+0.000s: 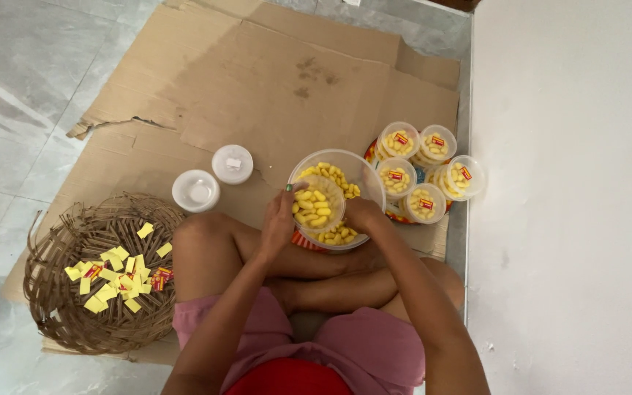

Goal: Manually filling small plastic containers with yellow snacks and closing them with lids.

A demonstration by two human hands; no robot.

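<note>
left hand [278, 223]: gripping the left side of a small clear tub [317, 205], fingers curled on its rim
right hand [363, 213]: closing around the tub's right side, fingers mostly hidden behind it
small clear tub: being held tilted over the big clear bowl [363, 175], filled with yellow snacks [311, 207]
big clear bowl: sitting on cardboard [257, 80] by the crossed legs, holding more yellow pieces
filled tubs [424, 170]: clustering just right of the bowl
white lids [213, 177]: lying left of the bowl
woven basket [60, 292]: holding yellow paper labels [115, 278], far left
</note>
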